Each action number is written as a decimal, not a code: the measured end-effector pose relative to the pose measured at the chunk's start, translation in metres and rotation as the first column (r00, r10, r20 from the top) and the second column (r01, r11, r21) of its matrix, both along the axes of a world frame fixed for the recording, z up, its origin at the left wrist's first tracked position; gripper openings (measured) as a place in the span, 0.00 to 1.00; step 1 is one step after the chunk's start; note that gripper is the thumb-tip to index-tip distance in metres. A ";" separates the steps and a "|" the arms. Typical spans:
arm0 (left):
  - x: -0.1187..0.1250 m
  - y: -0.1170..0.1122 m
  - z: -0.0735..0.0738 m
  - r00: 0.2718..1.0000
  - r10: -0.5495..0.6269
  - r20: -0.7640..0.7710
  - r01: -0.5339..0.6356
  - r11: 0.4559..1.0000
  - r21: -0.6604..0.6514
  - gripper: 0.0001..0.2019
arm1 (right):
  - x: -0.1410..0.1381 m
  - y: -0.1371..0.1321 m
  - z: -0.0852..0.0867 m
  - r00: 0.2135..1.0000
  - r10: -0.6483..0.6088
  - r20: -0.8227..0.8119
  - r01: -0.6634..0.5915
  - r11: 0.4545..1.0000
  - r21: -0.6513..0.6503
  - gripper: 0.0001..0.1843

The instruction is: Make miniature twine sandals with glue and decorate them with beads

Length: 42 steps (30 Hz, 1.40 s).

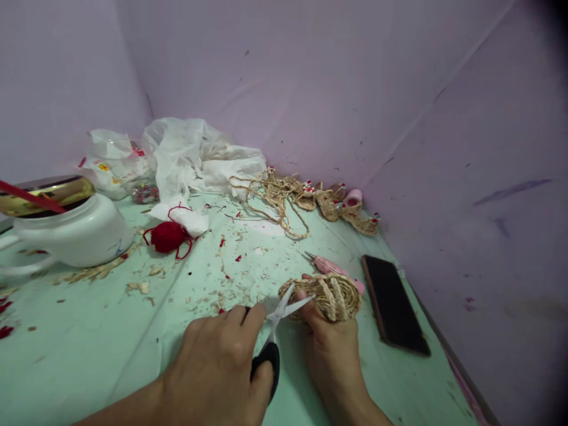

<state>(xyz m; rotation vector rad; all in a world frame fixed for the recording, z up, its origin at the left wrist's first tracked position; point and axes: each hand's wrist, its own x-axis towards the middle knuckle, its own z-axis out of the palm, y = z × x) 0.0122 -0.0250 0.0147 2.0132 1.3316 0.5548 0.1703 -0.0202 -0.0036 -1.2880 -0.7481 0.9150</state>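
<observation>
We've got the black-handled scissors (276, 319) gripped in the left hand (217, 349), blades spread, tips at the left end of the braided straw slipper (341, 299). Right hand (335, 349) is clamped on that slipper from the near side, holding it over the green table cover (115, 343), just short of the pink-handled awl (328, 266) and left of the smartphone (394, 305). Main risk, in our view: the right thumb (314, 313) lies right by the lower blade tip, so closing without shifting it could nick skin. Second: a slightly off bite could cut a braid strand and start it unravelling. Can't tell whether the blades touch straw. Slipper's long axis runs roughly left-right; the strapped end, probably the toe, points right toward the phone.
</observation>
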 end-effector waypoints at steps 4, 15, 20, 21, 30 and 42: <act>-0.001 0.009 0.012 0.949 -0.004 0.315 0.150 0.886 -0.440 0.09 | 0.001 0.000 -0.002 0.995 -0.030 -0.091 0.031 0.999 0.015 0.20; -0.004 0.022 0.004 0.463 0.542 0.701 0.736 0.205 -0.645 0.21 | 0.001 -0.004 -0.005 0.996 -0.035 0.088 0.033 0.999 0.021 0.11; -0.003 0.015 0.016 0.920 0.054 0.388 0.182 0.818 -0.546 0.07 | 0.003 -0.002 -0.005 0.999 -0.027 0.023 0.026 0.999 0.029 0.13; -0.003 0.013 0.017 0.967 -0.014 0.254 0.121 0.904 -0.410 0.05 | 0.004 -0.002 -0.005 1.000 -0.013 -0.011 0.014 0.999 0.034 0.14; -0.005 0.010 0.014 0.994 -0.022 0.105 0.044 0.975 -0.217 0.09 | 0.003 0.001 -0.003 0.985 0.016 -0.173 -0.013 1.000 0.017 0.16; -0.002 0.016 0.028 0.875 0.213 0.434 0.287 0.493 -0.821 0.14 | 0.006 0.005 0.003 0.972 -0.213 -0.096 0.215 0.976 0.015 0.14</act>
